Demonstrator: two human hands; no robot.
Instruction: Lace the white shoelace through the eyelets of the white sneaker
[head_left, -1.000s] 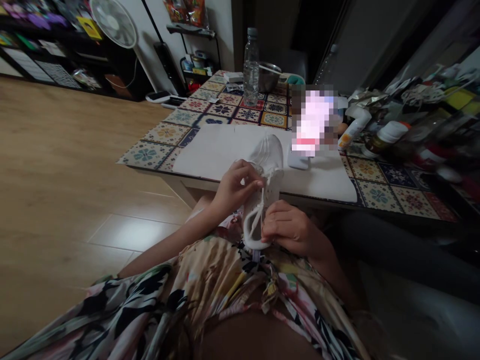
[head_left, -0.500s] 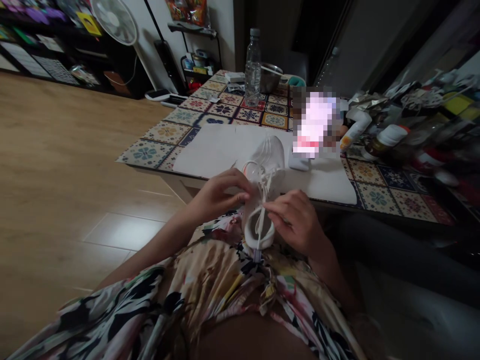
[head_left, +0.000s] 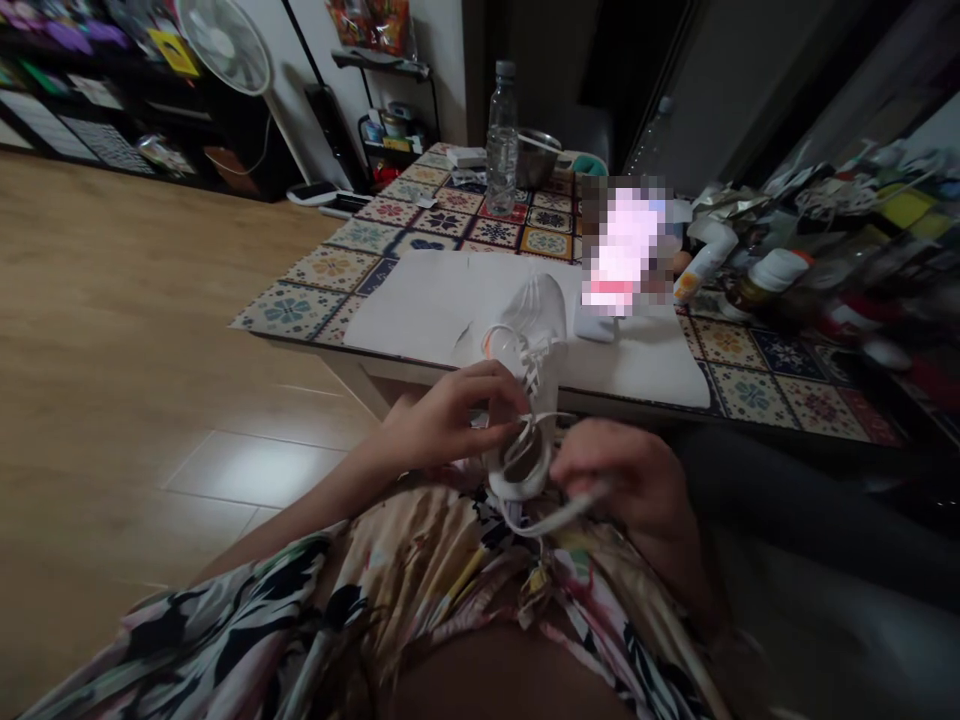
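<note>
Since half a second ago the right hand (head_left: 630, 480) has drawn back, its fingers pinching the white lace (head_left: 559, 518) now pulled into a loose length, while the left hand (head_left: 450, 420) fingers pinch the white sneaker (head_left: 529, 345) at its eyelets, over the lap.

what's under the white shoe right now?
The white shoe has its toe over a white sheet on the tiled table; its heel hangs over the floral-clothed lap. The shoe hides the table edge beneath.
</note>
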